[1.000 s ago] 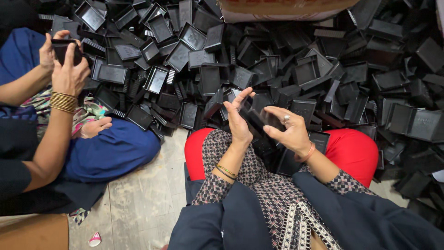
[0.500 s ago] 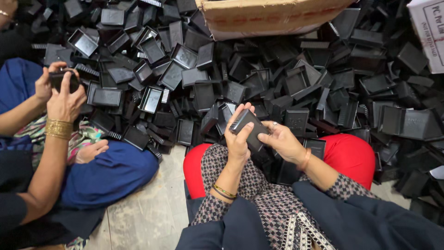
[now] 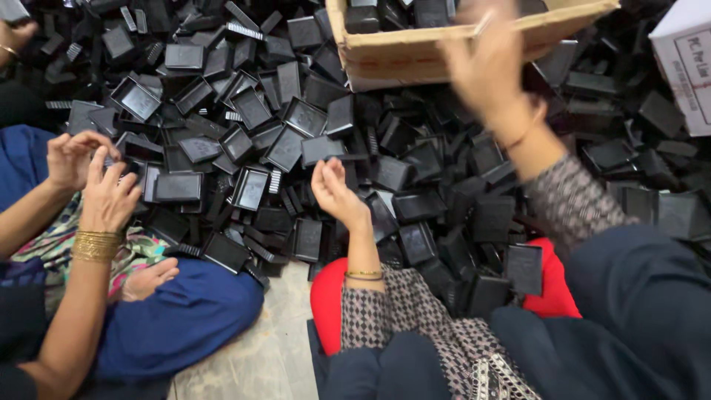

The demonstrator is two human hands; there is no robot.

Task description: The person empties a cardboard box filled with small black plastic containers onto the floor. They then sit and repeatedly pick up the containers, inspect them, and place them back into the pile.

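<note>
My left hand [image 3: 337, 194] hovers palm-up over a big heap of black plastic tray-like parts [image 3: 252, 118], fingers loosely curled, nothing in it. Raised and blurred by motion, my right hand [image 3: 489, 70] is at the front rim of a cardboard box [image 3: 415, 52] that holds more black parts. I see no part in its fingers. My patterned sleeves and a red cushion [image 3: 326, 300] lie below.
On the left a co-worker in blue sits with both hands [image 3: 92, 174] closed around a small black part, gold bangles on the wrist. Another person's hand [image 3: 15, 33] shows at the top left. A white carton [image 3: 685, 67] stands at the top right. Bare floor [image 3: 274, 355] lies between us.
Both my hands held one black part before. Now my right hand has swung up to the cardboard box and my left hand has dropped, empty, onto the heap. The view has shifted forward.
</note>
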